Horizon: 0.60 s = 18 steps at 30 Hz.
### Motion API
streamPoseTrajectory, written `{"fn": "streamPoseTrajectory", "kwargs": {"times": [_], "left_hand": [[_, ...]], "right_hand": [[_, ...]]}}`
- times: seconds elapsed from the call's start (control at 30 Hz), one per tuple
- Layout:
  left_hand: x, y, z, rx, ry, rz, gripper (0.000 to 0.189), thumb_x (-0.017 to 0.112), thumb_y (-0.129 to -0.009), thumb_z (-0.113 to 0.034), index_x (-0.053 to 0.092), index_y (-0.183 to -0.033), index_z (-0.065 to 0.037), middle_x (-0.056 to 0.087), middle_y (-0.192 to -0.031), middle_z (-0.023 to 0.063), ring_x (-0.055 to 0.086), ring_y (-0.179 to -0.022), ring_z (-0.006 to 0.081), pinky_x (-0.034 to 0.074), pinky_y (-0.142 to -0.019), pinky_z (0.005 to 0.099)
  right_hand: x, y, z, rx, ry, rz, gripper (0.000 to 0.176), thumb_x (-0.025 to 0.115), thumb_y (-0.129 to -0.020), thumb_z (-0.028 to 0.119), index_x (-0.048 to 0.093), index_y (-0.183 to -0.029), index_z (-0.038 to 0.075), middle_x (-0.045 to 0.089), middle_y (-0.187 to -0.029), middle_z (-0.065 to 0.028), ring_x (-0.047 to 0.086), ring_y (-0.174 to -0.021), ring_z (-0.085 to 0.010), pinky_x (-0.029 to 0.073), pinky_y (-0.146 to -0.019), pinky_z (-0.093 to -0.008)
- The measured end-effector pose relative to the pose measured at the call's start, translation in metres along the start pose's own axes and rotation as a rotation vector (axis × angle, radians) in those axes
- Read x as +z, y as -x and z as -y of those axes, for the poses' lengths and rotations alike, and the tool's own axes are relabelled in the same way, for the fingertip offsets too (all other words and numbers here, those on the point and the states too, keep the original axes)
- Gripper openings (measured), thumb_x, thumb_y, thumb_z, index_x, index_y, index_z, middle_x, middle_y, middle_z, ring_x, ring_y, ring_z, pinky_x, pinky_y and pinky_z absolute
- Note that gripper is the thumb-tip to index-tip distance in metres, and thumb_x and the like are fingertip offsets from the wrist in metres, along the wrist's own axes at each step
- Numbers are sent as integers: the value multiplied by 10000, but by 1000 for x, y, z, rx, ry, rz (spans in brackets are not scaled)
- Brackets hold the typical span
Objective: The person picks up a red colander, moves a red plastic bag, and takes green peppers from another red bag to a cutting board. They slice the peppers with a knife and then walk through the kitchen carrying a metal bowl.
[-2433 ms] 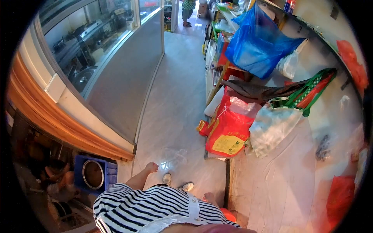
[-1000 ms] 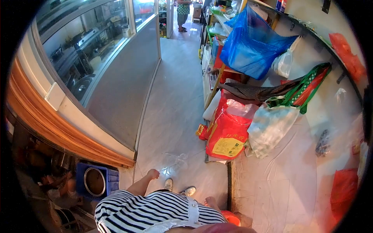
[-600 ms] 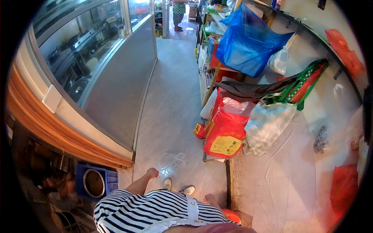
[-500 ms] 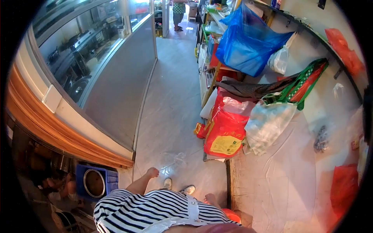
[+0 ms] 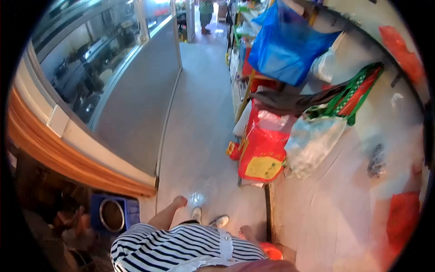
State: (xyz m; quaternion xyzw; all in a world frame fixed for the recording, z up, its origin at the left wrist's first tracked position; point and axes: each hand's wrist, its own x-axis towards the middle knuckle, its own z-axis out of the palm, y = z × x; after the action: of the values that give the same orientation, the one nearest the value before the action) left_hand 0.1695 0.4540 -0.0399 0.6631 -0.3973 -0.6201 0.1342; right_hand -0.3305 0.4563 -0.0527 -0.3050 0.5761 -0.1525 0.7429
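Note:
My left hand (image 5: 180,201) hangs low in front of my left thigh, its fingers loosely curled with nothing visible in them. At my right side hangs my right hand (image 5: 246,232), blurred, and its fingers cannot be made out. Neither hand touches anything that I can see. Between them my light-coloured shoes (image 5: 219,221) stand on the pale tiled floor (image 5: 195,136). A striped black-and-white top (image 5: 181,245) covers my body. Close to my right forearm an orange-red object (image 5: 271,250) shows in part; its kind is hidden.
Left runs a partition (image 5: 140,97) with windows above. A blue crate (image 5: 132,213) holding a round metal-rimmed container (image 5: 111,215) stands lower left. Right are a red sack (image 5: 263,152), a whitish bag (image 5: 312,145) and a blue plastic bag (image 5: 285,50). Far ahead stands a person (image 5: 206,16).
The view has shifted slightly, and the far person sits higher in the frame, cut off at the top. Both hands keep nearly the same place. The picture is blurrier now.

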Motion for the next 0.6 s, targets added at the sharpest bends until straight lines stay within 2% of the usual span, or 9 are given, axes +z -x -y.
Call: {"fn": "streamPoseTrajectory", "kwargs": {"times": [0.07, 0.13, 0.2, 0.3, 0.4, 0.43, 0.53, 0.6], "left_hand": [[1, 24, -24, 31, 694, 56, 120, 497, -727, -127, 562, -682, -36, 575, -624, 73, 539, -496, 202, 423, -437, 339], [12, 43, -54, -42, 309, -283, 136, 515, -737, -135, 561, -717, -9, 573, -634, 90, 552, -519, 212, 437, -438, 325], [8, 41, -51, -14, 323, -290, 138, 545, -722, -151, 565, -731, -15, 578, -642, 87, 559, -530, 205, 454, -456, 318], [6, 30, -24, -50, 254, -290, 156, 577, -697, -170, 570, -742, -21, 585, -652, 86, 571, -550, 201, 471, -478, 321], [-1, 15, -19, -106, 234, -287, 162, 595, -679, -181, 578, -739, -32, 596, -673, 89, 582, -587, 203, 476, -499, 330], [0, 10, -16, -129, 243, -278, 161, 600, -675, -184, 582, -737, -37, 601, -681, 90, 586, -601, 205, 476, -506, 333], [-9, -23, -13, 82, -397, -183, 191, 616, -651, -216, 589, -736, -48, 607, -704, 83, 587, -654, 199, 476, -537, 334], [-11, -36, -5, 205, -829, -103, 211, 627, -635, -238, 594, -735, -55, 611, -720, 79, 588, -689, 196, 476, -558, 336]], "right_hand": [[-8, -10, -22, -251, 563, -4, 152, 459, -766, 137, 543, -833, 30, 564, -620, -121, 551, -493, -209, 426, -371, -328], [0, -3, -8, -216, 706, -32, 152, 442, -780, 134, 528, -837, 22, 552, -603, -103, 529, -440, -195, 419, -347, -307], [26, 37, 39, 144, 425, -116, 160, 441, -783, 145, 524, -826, 15, 548, -605, -96, 518, -409, -193, 425, -349, -296], [18, 43, 26, 4, 224, 100, 154, 435, -785, 152, 516, -808, 23, 548, -609, -93, 539, -437, -201, 438, -364, -303], [6, 10, -1, 272, 453, 26, 156, 439, -786, 171, 510, -807, 33, 555, -624, -94, 543, -446, -202, 444, -379, -314], [12, 18, 4, 257, 478, 10, 155, 463, -775, 173, 523, -807, 33, 561, -643, -92, 551, -480, -193, 453, -410, -314], [46, 38, 32, 246, 495, -49, 161, 533, -745, 178, 565, -808, 33, 578, -701, -86, 576, -584, -166, 479, -504, -315], [63, 46, 50, 262, 455, -76, 181, 473, -775, 190, 528, -854, 36, 583, -695, -93, 565, -535, -182, 472, -469, -311]]}}
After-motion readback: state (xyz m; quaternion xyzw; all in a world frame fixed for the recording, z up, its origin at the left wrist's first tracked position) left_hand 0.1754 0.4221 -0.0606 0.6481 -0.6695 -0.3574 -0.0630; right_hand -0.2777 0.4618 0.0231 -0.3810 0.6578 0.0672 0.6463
